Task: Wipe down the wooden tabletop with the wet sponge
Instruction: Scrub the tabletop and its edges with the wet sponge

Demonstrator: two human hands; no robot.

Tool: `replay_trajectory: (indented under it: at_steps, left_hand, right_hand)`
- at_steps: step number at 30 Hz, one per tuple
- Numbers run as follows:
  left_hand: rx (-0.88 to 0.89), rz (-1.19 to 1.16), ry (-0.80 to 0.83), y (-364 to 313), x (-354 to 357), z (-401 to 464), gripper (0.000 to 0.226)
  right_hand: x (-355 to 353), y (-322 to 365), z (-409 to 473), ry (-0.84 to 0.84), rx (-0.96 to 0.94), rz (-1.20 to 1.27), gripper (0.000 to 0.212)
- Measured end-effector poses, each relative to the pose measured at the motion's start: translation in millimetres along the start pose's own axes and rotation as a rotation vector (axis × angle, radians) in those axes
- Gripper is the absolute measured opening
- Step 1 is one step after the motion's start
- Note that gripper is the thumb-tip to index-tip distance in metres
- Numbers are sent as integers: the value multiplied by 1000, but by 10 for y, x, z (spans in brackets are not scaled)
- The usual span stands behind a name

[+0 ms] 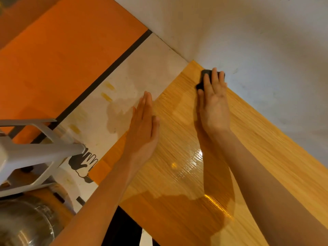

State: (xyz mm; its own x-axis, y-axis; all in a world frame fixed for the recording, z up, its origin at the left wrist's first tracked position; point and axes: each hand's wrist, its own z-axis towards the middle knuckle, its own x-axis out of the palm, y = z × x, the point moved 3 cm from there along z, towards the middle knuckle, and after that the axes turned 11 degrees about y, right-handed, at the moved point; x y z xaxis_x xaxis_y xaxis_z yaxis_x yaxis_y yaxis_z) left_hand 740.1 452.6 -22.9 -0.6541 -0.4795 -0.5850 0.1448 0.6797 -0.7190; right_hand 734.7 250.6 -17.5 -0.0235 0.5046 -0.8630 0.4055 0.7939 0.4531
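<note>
The right hand (213,105) lies flat with straight fingers, pressing the dark sponge (204,77) at the table's (177,174) twelve o'clock corner. The left hand (143,128) rests flat, holding nothing.

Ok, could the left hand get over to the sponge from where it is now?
Probably yes. The left hand lies flat and holds nothing, and only bare tabletop separates it from the sponge. But the right hand already covers most of the sponge.

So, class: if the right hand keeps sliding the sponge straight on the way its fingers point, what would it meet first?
Most likely the white wall. The right hand presses the dark sponge flat at the wooden tabletop's far corner, and the sponge already looks almost against the wall, though depth is unclear.
</note>
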Motion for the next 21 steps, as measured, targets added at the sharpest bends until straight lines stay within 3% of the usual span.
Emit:
replay_trajectory:
  at_steps: [6, 10, 21]
  left_hand:
    - [-87, -57, -56, 485, -339, -635, 52]
    - [-74, -67, -2, 718, -381, -978, 44]
    - [-21, -112, 115, 927, -390, -1103, 51]
  right_hand:
    - [82, 218, -138, 7, 30, 83, 46]
    - [234, 422, -412, 15, -28, 104, 46]
    - [896, 1277, -1289, 93, -47, 102, 50]
